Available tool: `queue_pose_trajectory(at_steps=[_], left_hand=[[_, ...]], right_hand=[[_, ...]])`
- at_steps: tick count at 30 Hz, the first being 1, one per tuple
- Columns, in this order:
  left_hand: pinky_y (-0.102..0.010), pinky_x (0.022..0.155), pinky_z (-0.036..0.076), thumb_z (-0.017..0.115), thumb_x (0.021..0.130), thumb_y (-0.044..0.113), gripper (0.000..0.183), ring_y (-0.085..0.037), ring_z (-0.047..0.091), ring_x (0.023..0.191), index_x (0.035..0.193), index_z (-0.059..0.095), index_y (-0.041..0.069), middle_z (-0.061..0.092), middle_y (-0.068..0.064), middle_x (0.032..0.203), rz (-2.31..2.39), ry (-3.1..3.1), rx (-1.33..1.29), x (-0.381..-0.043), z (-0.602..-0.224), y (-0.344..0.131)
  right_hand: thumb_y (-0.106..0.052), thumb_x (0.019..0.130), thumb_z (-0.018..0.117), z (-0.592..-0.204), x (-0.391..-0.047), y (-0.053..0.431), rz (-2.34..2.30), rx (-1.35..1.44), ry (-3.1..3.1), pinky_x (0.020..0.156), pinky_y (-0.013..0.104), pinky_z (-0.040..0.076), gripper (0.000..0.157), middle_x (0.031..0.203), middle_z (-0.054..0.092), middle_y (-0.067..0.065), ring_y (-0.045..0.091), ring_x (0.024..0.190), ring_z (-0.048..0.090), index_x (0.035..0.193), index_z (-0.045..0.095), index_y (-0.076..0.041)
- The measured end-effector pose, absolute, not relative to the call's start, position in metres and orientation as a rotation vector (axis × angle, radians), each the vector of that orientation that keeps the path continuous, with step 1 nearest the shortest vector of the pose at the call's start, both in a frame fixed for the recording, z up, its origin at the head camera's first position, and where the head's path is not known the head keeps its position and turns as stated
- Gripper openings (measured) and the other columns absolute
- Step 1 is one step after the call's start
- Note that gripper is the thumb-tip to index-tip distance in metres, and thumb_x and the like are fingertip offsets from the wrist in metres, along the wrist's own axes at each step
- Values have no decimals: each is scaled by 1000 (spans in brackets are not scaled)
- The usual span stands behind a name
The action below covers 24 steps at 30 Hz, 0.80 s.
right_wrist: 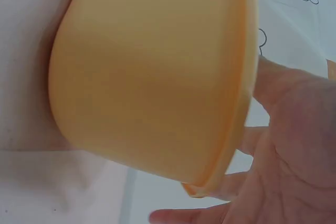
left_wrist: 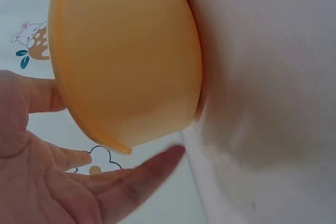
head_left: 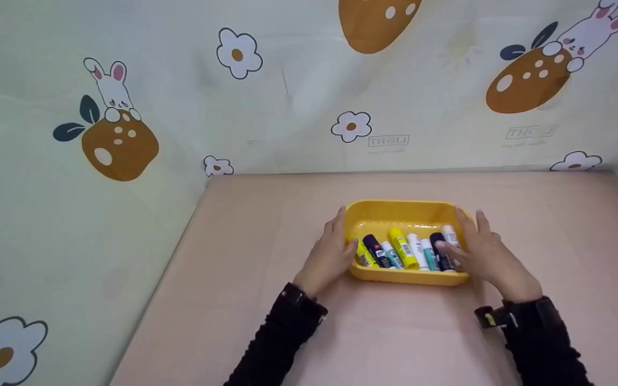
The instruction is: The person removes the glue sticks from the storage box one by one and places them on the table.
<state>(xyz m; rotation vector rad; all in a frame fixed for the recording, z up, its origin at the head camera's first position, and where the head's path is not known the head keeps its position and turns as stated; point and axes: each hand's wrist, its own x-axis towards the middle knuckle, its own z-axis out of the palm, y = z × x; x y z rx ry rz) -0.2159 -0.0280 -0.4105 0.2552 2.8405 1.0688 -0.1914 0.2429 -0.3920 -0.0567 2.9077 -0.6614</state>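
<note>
A yellow plastic tray (head_left: 408, 277) rests on the table, with several glue sticks (head_left: 403, 248) leaning in a row along its near side. Some of the sticks are yellow, others dark, white or teal. At the tray's left end is my left hand (head_left: 329, 257), thumb over the rim and fingers extended past the corner. My right hand (head_left: 488, 257) is at the opposite end, its thumb reaching inside above a dark glue stick (head_left: 440, 251). Its straight fingers lie at the rim's far right corner. Each wrist view shows the tray's outer wall (left_wrist: 126, 51) close up.
The pinkish table (head_left: 255, 241) extends on both sides of the tray. Behind it and along the left stands a pale wall covering (head_left: 287, 107) printed with rabbits and flowers. Dark sleeves and wrist straps (head_left: 494, 317) cover both forearms.
</note>
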Motion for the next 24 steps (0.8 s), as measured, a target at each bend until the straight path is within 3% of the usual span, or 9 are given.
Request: queue_pose_trajectory(at_steps=[4,14,20,24], left_hand=[[-41,104,36,46,96,17,68,-27,44,128,151,6,13,37,-16,145,1125,2803,251,-219,-415,-29],[-39,108,30,45,94,9,66,-26,36,134,149,10,2,32,-17,148,1116,2780,237,-221,-419,-30],[-39,105,35,45,93,8,65,-26,45,127,148,13,0,38,-20,143,1092,2796,226,-222,-419,-29],[-39,105,35,46,92,7,65,-27,46,125,147,13,-1,39,-21,141,1089,2800,223,-222,-420,-28]], right_hand=[[-54,89,49,-396,-194,243,-680,-28,2883,88,72,29,92,145,-3,38,65,117,28,149,-2,-8],[-32,95,51,-406,-199,244,-717,43,2908,84,61,43,82,130,26,40,46,96,52,149,-5,-7],[-19,98,41,-411,-204,245,-754,123,2884,90,62,39,75,133,23,42,47,103,48,146,-13,-2],[-7,94,42,-413,-206,246,-784,151,2876,96,64,31,75,135,22,42,50,112,42,145,-13,3]])
